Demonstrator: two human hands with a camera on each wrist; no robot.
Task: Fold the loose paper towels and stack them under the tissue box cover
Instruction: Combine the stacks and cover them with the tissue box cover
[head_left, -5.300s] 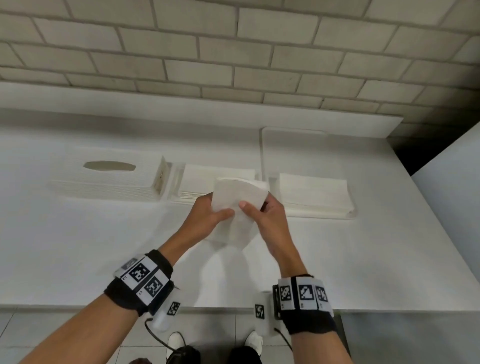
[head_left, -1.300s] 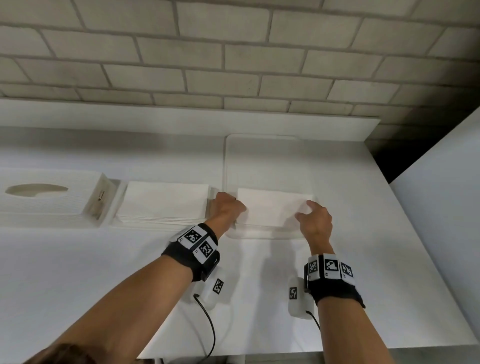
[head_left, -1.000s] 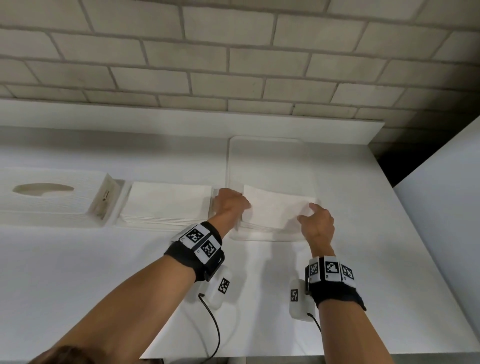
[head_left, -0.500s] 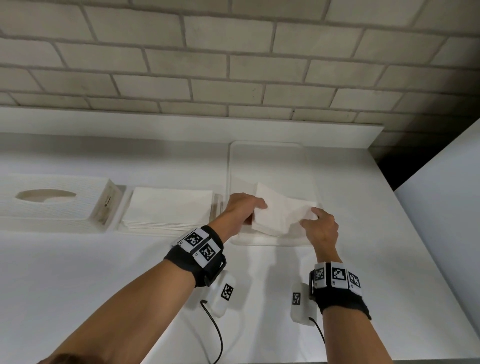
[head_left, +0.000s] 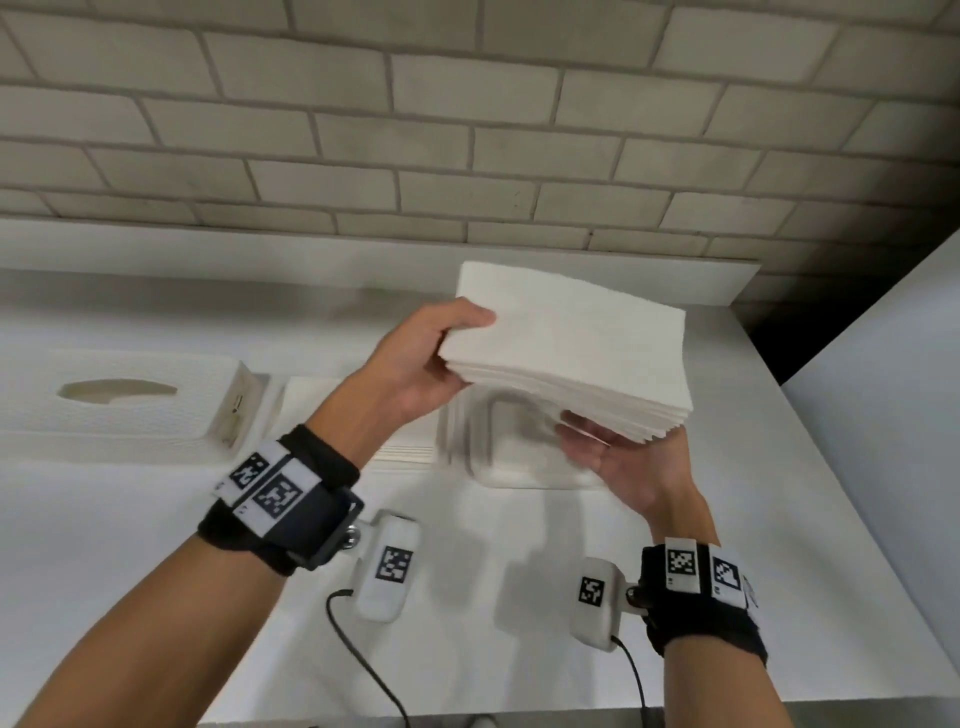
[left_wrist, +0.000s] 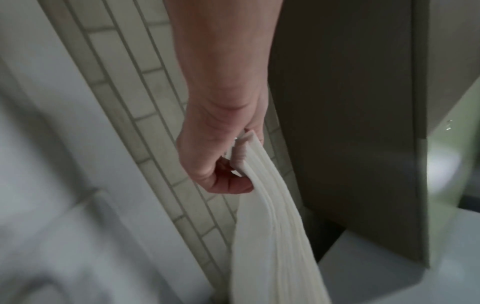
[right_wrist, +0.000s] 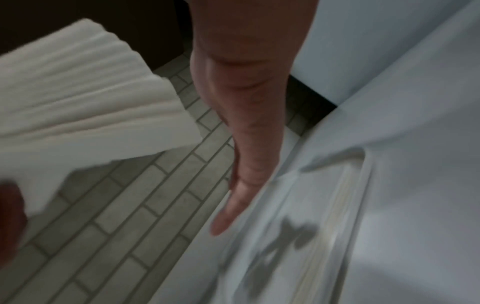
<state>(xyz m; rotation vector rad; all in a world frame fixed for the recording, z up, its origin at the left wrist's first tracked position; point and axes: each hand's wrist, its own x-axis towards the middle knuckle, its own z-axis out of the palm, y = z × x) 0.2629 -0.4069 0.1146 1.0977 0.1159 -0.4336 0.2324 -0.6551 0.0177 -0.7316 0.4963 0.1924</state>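
A thick stack of folded paper towels (head_left: 571, 353) is up off the counter (head_left: 130, 545), tilted. The left hand (head_left: 415, 369) grips its nine-o'clock edge, thumb on top, fingers (left_wrist: 228, 185) curled beneath. The right hand (head_left: 623, 467) lies open, palm up, under the five-o'clock corner, seemingly just touching. The tissue box cover (head_left: 119, 405) sits at nine o'clock, beside another stack (head_left: 311, 400).

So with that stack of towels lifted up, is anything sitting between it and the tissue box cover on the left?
Yes. The left hand grips the lifted towel stack, and the tissue box cover lies far left on the counter. Between them a second folded towel pile lies flat beside the cover, low enough to pass over. The right hand is open beneath the stack.
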